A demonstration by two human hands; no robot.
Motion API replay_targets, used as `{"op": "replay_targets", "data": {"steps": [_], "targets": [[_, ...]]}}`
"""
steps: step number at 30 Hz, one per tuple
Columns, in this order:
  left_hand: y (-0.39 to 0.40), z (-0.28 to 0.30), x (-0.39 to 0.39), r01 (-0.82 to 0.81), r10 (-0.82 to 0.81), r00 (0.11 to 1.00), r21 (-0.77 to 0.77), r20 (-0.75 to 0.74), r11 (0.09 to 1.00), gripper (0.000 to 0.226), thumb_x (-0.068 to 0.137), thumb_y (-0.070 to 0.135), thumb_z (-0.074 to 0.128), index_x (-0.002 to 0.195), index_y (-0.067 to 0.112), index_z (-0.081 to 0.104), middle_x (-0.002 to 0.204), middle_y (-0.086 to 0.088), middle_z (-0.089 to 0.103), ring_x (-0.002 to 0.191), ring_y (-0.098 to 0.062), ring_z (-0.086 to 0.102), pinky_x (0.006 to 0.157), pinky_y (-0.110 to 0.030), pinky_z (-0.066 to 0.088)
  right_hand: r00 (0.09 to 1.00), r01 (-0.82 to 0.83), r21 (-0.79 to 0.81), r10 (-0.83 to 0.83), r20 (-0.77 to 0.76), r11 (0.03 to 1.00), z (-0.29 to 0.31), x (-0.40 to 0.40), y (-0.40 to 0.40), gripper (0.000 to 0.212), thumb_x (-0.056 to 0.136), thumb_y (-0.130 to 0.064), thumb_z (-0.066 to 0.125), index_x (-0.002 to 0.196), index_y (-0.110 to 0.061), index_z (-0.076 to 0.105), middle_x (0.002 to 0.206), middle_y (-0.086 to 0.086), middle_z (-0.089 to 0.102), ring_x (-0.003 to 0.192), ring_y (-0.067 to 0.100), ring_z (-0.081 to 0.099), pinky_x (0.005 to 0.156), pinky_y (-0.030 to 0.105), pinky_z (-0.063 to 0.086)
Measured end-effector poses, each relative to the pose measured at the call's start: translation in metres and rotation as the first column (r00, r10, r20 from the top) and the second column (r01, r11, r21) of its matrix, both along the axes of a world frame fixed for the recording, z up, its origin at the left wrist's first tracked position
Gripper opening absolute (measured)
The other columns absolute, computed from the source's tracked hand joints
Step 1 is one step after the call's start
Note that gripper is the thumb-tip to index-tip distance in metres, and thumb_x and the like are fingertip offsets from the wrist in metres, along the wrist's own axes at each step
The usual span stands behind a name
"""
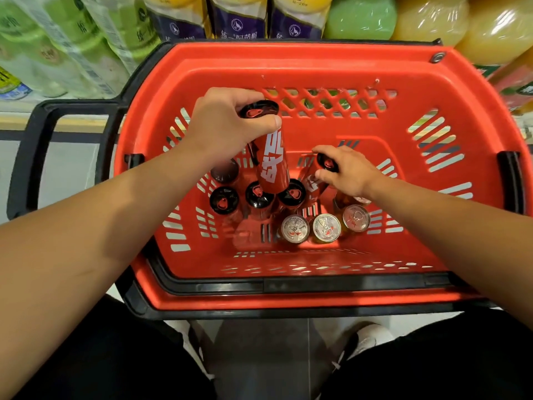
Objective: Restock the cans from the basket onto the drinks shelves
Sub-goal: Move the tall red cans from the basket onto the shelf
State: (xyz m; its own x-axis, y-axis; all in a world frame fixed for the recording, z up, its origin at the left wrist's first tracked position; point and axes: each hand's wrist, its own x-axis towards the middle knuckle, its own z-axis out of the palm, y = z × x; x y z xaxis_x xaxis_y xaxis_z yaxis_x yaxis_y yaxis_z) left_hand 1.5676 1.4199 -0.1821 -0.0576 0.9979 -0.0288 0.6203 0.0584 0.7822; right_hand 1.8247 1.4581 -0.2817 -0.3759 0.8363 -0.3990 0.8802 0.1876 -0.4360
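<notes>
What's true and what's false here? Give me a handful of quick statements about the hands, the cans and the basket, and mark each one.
1. The left hand grips a red can with a black top near its rim. True.
2. The right hand is empty and rests on the basket's rim. False: its fingers hold a second red can down inside the red basket.
3. Silver-topped cans stand in the basket. True.
4. The basket is blue. False: it is red with black handles.
5. Every can is already out of the basket. False: several still stand inside.
</notes>
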Motion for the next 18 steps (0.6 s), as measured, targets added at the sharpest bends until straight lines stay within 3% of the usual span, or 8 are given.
{"op": "replay_targets", "data": {"steps": [4, 8, 15, 18], "targets": [[0.001, 0.000, -0.001, -0.015, 0.015, 1.000, -0.003, 0.005, 1.000, 0.059, 0.070, 0.052, 0.075, 0.121, 0.024, 0.069, 0.119, 0.008, 0.069, 0.109, -0.002, 0.062, 0.100, -0.029, 0.049, 0.997, -0.073, -0.046, 0.074, 0.034, 0.996, -0.002, -0.002, -0.001, 0.081, 0.081, -0.026, 0.076, 0.149, -0.029, 0.030, 0.133, 0.015, 0.047, 0.124, 0.034, 0.046, 0.105, 0.038, 0.037], [0.000, 0.001, -0.001, -0.024, 0.024, 1.000, -0.003, 0.001, 1.000, 0.057, 0.072, 0.049, 0.076, 0.122, 0.023, 0.068, 0.119, 0.008, 0.068, 0.109, -0.002, 0.062, 0.101, -0.027, 0.048, 0.999, -0.038, -0.010, 0.039, 0.017, 0.999, -0.004, -0.002, -0.001, 0.076, 0.085, -0.021, 0.073, 0.148, -0.028, 0.032, 0.135, 0.015, 0.047, 0.126, 0.034, 0.045, 0.105, 0.038, 0.036], [-0.001, 0.003, -0.003, -0.039, 0.039, 0.999, 0.012, 0.021, 0.999, 0.055, 0.072, 0.048, 0.077, 0.120, 0.023, 0.070, 0.115, 0.009, 0.070, 0.105, 0.000, 0.063, 0.099, -0.025, 0.049, 0.983, 0.094, 0.018, -0.090, -0.162, 0.995, 0.021, 0.010, 0.003, 0.069, 0.084, -0.015, 0.074, 0.143, -0.032, 0.042, 0.132, 0.010, 0.049, 0.125, 0.025, 0.046, 0.108, 0.030, 0.032], [0.000, 0.005, -0.003, -0.056, 0.055, 0.998, 0.021, 0.029, 0.998, 0.057, 0.073, 0.044, 0.079, 0.124, 0.021, 0.067, 0.122, 0.006, 0.068, 0.113, -0.003, 0.060, 0.103, -0.024, 0.044, 0.946, 0.186, 0.062, -0.162, -0.281, 0.981, 0.044, 0.016, 0.006, 0.072, 0.082, -0.016, 0.075, 0.144, -0.033, 0.043, 0.141, 0.004, 0.050, 0.131, 0.020, 0.046, 0.114, 0.036, 0.033]]}}
